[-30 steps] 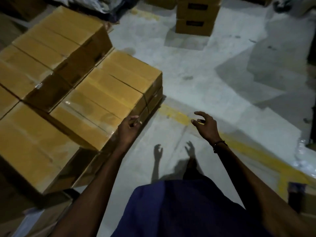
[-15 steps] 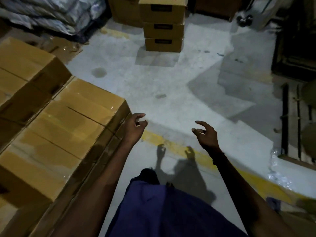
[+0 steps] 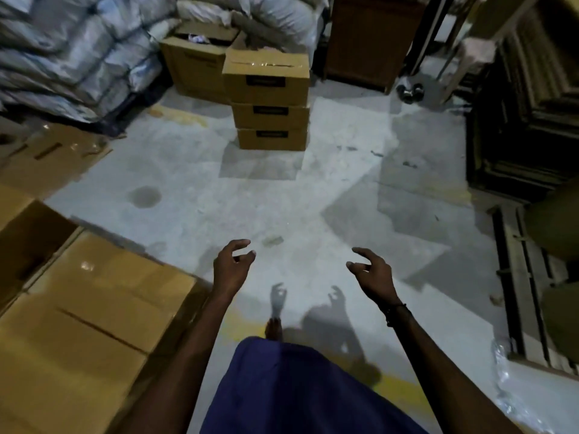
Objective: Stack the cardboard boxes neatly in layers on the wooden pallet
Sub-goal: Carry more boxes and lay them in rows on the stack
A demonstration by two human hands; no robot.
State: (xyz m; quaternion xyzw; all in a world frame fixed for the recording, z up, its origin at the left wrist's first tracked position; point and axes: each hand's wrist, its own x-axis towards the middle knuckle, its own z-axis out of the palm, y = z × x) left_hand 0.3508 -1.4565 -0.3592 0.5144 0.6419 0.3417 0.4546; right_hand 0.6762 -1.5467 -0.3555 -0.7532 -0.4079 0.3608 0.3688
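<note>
Empty hands held out over the concrete floor, boxes near and far.

Left hand (image 3: 231, 267) and right hand (image 3: 372, 272) hover at lower centre, fingers loosely curled, holding nothing. Stacked cardboard boxes (image 3: 94, 308) fill the lower left; the pallet under them is hidden. At upper centre stands a three-box stack (image 3: 270, 104), beside an open box (image 3: 197, 62).

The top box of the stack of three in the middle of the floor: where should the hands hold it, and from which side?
Probably by its two short ends, coming from the front. The top box sits level and free on the stack, its labelled long face toward the person. Both the left hand and the right hand are empty, so one can take each end near the bottom edge.
</note>
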